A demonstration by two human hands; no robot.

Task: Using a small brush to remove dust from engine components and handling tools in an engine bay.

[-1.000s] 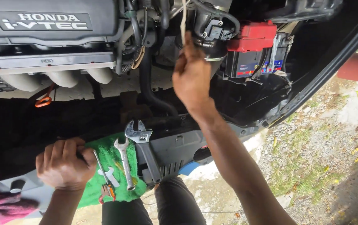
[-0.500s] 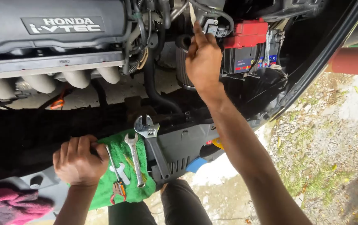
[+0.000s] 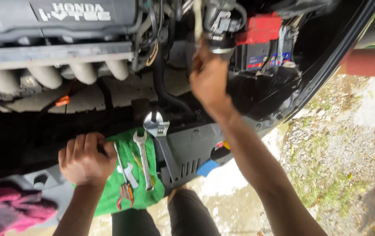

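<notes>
Our right hand is curled up on the grey hose end, just left of the red battery cover | our left hand is a fist on the car's front edge, far below the cover, touching the green cloth | the big wrench could slide off if we bump it.

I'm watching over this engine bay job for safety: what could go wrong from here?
1. The grey adjustable wrench lies partly off the green cloth on the sloped front panel; a nudge might slide it off.
2. The right hand works among hoses beside the red-topped battery; a metal tool there could short it.
3. The left hand braces on the edge by loose tools.
</notes>
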